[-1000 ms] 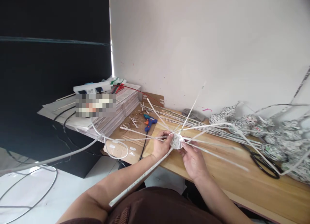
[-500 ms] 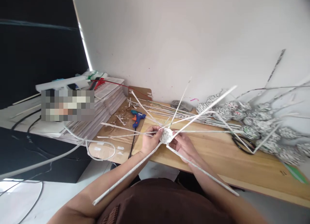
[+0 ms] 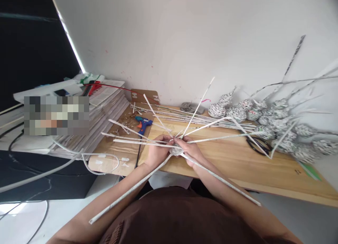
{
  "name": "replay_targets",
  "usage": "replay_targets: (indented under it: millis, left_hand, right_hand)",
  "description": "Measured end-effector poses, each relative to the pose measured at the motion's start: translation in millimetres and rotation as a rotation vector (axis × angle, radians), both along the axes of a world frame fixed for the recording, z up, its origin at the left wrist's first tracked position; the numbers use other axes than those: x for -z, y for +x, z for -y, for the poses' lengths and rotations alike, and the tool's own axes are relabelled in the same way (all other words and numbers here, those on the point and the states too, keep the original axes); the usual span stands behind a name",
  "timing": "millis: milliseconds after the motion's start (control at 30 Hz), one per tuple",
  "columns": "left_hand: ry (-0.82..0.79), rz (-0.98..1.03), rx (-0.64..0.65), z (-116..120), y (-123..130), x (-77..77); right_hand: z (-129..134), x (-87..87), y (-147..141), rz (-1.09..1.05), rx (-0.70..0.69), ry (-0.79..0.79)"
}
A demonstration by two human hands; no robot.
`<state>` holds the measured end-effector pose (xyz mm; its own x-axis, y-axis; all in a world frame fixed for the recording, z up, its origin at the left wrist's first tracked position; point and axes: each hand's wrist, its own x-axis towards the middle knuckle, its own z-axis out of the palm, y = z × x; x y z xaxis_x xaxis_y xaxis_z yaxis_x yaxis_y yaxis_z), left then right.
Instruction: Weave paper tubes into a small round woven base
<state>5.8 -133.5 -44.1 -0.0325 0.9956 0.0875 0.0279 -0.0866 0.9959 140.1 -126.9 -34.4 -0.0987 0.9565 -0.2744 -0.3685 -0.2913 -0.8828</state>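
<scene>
Between my hands is a small round woven base of rolled paper [image 3: 176, 151], with several long white paper tubes spreading out from it. My left hand [image 3: 157, 151] is closed on its left edge, fingers bent behind it. My right hand [image 3: 191, 151] grips the other edge, its thumb pressing at the top near where the tubes cross. One white paper strip [image 3: 137, 142] now lies flat leftward across the left hand. Two tubes run toward me over my forearms. Part of the base is covered by my fingers.
A blue glue gun [image 3: 144, 124] lies on cardboard at the left. Loose paper tubes [image 3: 200, 120] lie along the wall. Woven gourd-like paper pieces [image 3: 237, 112] crowd the right, beside a black ring [image 3: 257, 145]. A paper stack [image 3: 111, 110] with cables stands at far left.
The white strip that pointed up and right has been brought over to the left. My right thumb has moved onto the base's top, and the base has tilted. The view has shifted right.
</scene>
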Motion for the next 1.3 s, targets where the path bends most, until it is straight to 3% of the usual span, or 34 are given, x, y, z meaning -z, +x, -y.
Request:
replay_targets:
  millis: [167, 267, 367, 500, 667, 800, 1100, 1300]
  left_hand:
    - [0.037, -0.113, 0.354, 6, -30, -19.5]
    - [-0.118, -0.054, 0.495, 6, -45, -33.8]
    - [-0.233, 0.0, 0.432, 2, -50, -37.3]
    - [-0.346, 0.075, 0.293, -6, -47, -28.8]
    - [-0.39, 0.084, 0.317, -17, -43, -21.9]
    - [-0.35, -0.024, 0.353, -23, -40, -18.3]
    - [-0.139, -0.204, 0.441, -26, -40, -19.0]
    - [-0.094, -0.246, 0.375, -24, -36, -21.9]
  right_hand:
    - [-1, 0.5, 5, 0.017, -0.013, 0.011]
    - [-1, 1.1, 7, 0.041, -0.064, 0.012]
    - [0, 3.3, 7, 0.057, -0.082, 0.012]
    - [0, 10.2, 6, 0.074, -0.061, 0.03]
    - [-2, 22.8, 9, 0.293, -0.046, 0.158]
    - [-3, 27.8, 12, 0.441, -0.077, 0.224]
    - [-2, 23.9, 13, 0.561, -0.097, 0.258]
    - [-2, 22.5, 15, 0.599, -0.113, 0.239]
